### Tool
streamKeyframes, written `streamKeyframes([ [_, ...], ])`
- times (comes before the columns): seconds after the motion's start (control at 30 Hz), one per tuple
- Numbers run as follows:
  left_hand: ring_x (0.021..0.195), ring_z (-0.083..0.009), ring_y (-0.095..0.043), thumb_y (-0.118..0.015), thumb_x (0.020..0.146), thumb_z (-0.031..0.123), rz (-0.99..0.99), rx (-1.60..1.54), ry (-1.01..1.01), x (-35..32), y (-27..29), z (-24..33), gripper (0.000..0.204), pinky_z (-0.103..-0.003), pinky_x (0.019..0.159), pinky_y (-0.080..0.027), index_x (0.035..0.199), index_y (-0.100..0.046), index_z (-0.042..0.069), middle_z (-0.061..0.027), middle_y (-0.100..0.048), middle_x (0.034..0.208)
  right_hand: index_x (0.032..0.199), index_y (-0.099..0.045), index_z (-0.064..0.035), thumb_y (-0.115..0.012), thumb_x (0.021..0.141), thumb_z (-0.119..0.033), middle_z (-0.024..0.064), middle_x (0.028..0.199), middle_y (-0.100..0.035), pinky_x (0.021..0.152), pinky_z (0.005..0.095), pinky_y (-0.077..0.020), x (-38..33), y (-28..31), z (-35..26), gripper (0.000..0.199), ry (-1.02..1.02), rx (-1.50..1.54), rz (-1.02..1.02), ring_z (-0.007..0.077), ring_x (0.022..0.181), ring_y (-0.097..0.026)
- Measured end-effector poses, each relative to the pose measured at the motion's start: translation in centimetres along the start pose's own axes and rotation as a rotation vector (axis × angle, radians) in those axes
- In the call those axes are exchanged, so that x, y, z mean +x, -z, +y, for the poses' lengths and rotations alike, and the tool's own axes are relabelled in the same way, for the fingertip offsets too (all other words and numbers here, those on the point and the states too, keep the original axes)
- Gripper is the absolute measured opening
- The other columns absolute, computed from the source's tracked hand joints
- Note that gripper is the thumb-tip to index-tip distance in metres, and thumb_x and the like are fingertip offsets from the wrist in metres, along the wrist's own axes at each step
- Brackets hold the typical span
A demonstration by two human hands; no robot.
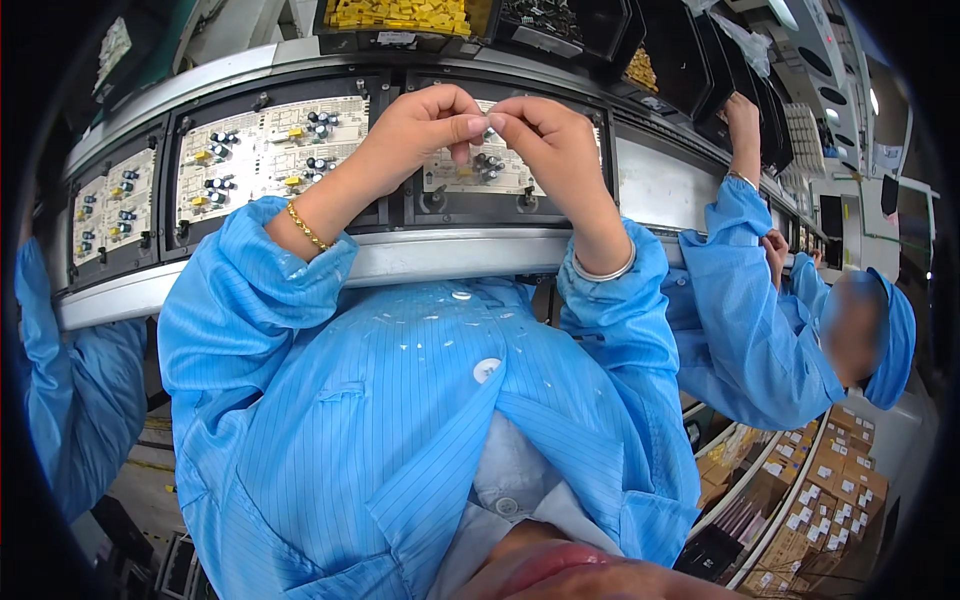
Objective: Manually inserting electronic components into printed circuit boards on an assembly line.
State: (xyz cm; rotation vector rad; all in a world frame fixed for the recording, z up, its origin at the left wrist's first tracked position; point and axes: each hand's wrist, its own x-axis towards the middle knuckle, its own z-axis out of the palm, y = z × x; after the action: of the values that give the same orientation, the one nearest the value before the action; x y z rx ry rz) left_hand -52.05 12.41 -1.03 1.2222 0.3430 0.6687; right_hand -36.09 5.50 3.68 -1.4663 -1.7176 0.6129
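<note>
My left hand (432,128) and my right hand (552,148) meet fingertip to fingertip, both closed in a pinch. A tiny pale thing shows between the fingertips, too small to name. Below them lies a white circuit board (445,183) in a black carrier frame (460,212), with several dark round components near its middle. My hands hide much of this board. To its left, another carrier holds more white circuit boards (240,165), fitted with dark capacitors (222,138) and yellow block components (296,132).
A metal rail (440,255) runs along the near edge. Beyond the boards stand a bin of yellow parts (398,16) and a bin of dark parts (545,14). At right, a co-worker's hand (741,115) reaches to black bins; a blue sleeve (80,400) shows at left.
</note>
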Motion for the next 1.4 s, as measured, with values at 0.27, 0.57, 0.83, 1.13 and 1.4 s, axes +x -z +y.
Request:
streamKeyframes([
  [0.27,0.062,-0.006,-0.047,-0.055,0.085,0.019,0.022,0.131,-0.008,-0.5,0.4,0.5,0.015,-0.02,0.058,-0.04,0.081,-0.054,0.004,-0.0005,-0.053,0.073,0.104,-0.052,0.0074,-0.05,0.086,-0.005,0.0089,0.077,-0.062,0.055,0.0201,-0.0471,-1.8,1.6,1.8,0.023,-0.331,0.393,0.003,0.0116,0.069,-0.06],
  [0.57,0.061,-0.0044,-0.045,-0.054,0.085,0.018,0.074,0.219,-0.006,-0.9,0.5,0.7,0.014,-0.018,0.057,-0.04,0.08,-0.054,0.005,0.0015,-0.051,0.071,0.092,-0.059,0.0028,-0.052,0.081,-0.009,0.0091,0.073,-0.062,0.055,0.0229,-0.0461,-1.0,2.2,3.1,0.017,-0.523,-0.123,-0.015,0.0133,0.064,-0.06],
  [0.83,0.061,-0.0035,-0.044,-0.056,0.084,0.02,0.074,0.328,-0.007,-1.4,0.8,0.8,0.014,-0.018,0.056,-0.039,0.08,-0.054,0.006,0.0028,-0.05,0.071,0.079,-0.065,-0.0052,-0.054,0.075,-0.024,0.0146,0.065,-0.06,0.059,0.0364,-0.0459,-0.8,1.1,4.4,0.022,-0.377,-0.727,-0.031,0.0301,0.063,-0.059],
  [1.13,0.059,-0.0035,-0.043,-0.056,0.084,0.02,0.064,0.355,-0.038,-1.6,1.5,1.0,0.015,-0.018,0.053,-0.036,0.08,-0.053,0.005,0.0033,-0.049,0.068,0.075,-0.065,-0.0057,-0.046,0.076,-0.022,0.0164,0.07,-0.061,0.065,0.0406,-0.0476,-0.2,-0.1,4.0,0.024,-0.405,-0.918,-0.084,0.0337,0.069,-0.06],
  [1.4,0.059,-0.0035,-0.043,-0.056,0.084,0.021,0.064,0.402,-0.045,-1.8,0.9,0.8,0.017,-0.018,0.053,-0.036,0.079,-0.054,0.005,0.0035,-0.049,0.068,0.074,-0.064,-0.0052,-0.044,0.076,-0.021,0.0157,0.069,-0.061,0.063,0.0408,-0.0476,-0.7,0.2,4.1,0.026,-0.413,-0.968,-0.127,0.0324,0.067,-0.06],
])
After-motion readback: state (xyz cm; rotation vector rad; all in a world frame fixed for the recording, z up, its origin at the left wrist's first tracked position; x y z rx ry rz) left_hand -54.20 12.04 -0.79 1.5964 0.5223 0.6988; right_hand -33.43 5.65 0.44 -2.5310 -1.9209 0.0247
